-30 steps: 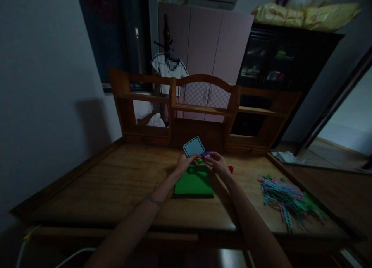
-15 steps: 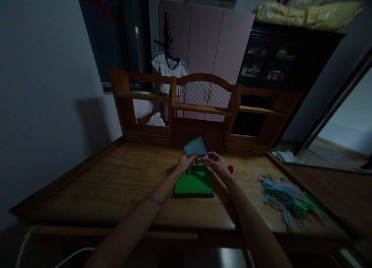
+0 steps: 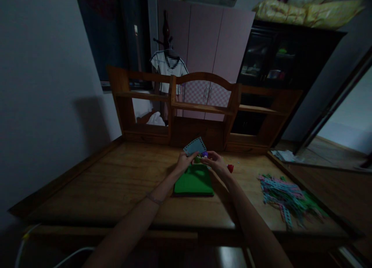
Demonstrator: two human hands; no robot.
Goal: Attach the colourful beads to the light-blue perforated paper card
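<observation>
My left hand (image 3: 183,162) is closed on a pale blue foam sheet (image 3: 195,146) with dark holes along its edges. The sheet is tilted up above the desk. A small green piece (image 3: 198,159) sits by the left fingertips; I cannot tell which hand carries it. The fingers of my right hand (image 3: 216,163) pinch a small purple-and-white piece (image 3: 205,155), close against the sheet's lower right corner. Below both hands a stack of green foam sheets (image 3: 193,182) lies on the desk. Just right of my right hand is a small red object (image 3: 230,168).
A tangled pile of perforated strips (image 3: 286,198), pink, blue and green, lies on the right of the wooden desk (image 3: 116,182). A wooden shelf unit (image 3: 203,109) rises along the back edge. Some white papers (image 3: 286,156) lie beyond the right edge. The room is dim.
Both hands stay nearly in place. The blue sheet tips slightly, and the purple piece shifts a little between the right fingers.
</observation>
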